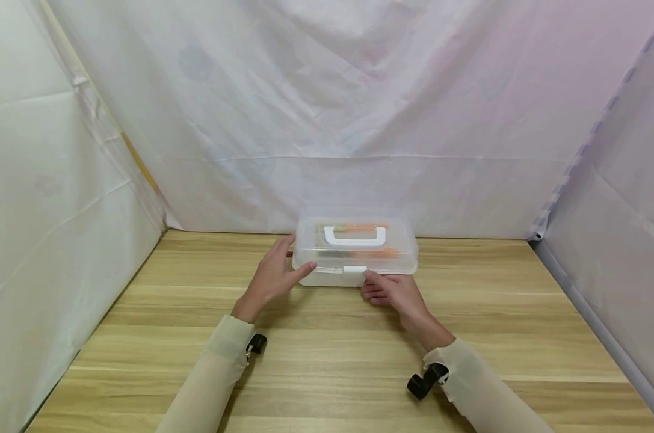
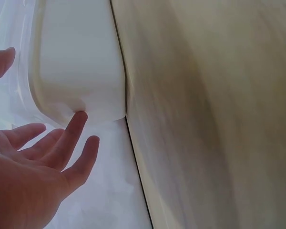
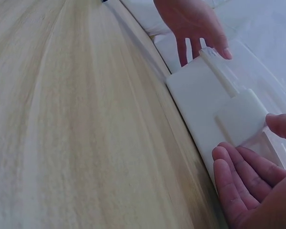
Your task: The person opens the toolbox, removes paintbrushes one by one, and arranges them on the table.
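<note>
A plastic storage box (image 1: 327, 279) with a translucent lid (image 1: 305, 246), a white carry handle (image 1: 355, 242) and a white front latch (image 3: 245, 117) stands on the table. Orange and yellowish-green things (image 1: 378, 251) show dimly through the lid. My left hand (image 1: 272, 273) is at the box's left end, its fingers spread along the side and the thumb by the lid's front corner. In the left wrist view one fingertip of that hand (image 2: 43, 162) touches the white side. My right hand (image 1: 394, 293) holds the latch at its right edge, thumb above and curled fingers below.
The wood-grain table (image 1: 327, 373) reaches back to a pale hanging cloth (image 1: 359, 120), close behind the box. More cloth walls off the left (image 1: 40, 198) and right (image 1: 619, 198) sides. Black wrist devices (image 1: 426, 380) are strapped over the sleeves.
</note>
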Demonstrator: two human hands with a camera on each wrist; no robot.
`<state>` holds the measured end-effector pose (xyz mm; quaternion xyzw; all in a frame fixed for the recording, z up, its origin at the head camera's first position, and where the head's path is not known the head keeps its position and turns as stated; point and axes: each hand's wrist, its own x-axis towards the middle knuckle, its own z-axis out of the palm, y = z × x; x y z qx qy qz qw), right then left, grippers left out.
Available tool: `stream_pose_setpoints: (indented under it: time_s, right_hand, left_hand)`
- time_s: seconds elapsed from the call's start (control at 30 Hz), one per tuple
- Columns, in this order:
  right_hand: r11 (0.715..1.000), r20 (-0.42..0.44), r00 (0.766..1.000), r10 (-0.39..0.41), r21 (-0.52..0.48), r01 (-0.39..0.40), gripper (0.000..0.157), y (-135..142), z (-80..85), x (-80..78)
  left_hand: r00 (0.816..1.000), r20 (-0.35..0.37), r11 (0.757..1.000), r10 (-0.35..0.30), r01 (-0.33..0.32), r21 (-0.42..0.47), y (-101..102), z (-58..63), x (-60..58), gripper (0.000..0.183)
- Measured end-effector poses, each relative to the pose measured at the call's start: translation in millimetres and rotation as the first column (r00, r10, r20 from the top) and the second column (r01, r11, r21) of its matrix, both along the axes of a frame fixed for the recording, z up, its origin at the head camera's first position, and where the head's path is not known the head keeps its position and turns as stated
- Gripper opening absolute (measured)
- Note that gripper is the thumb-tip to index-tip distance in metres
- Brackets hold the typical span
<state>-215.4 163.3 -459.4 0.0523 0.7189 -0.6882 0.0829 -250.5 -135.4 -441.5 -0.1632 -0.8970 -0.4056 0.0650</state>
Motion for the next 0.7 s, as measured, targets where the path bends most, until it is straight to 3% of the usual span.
stream_pose_setpoints:
  time_s: [0.7]
  right_hand:
    - [0.999,0.030,1.000,0.002,-0.033,-0.001,0.045,-0.4,6.4,-0.9]
  left_hand:
    - [0.998,-0.058,1.000,0.001,-0.002,-0.018,1.2,-0.3,1.7,0.081]
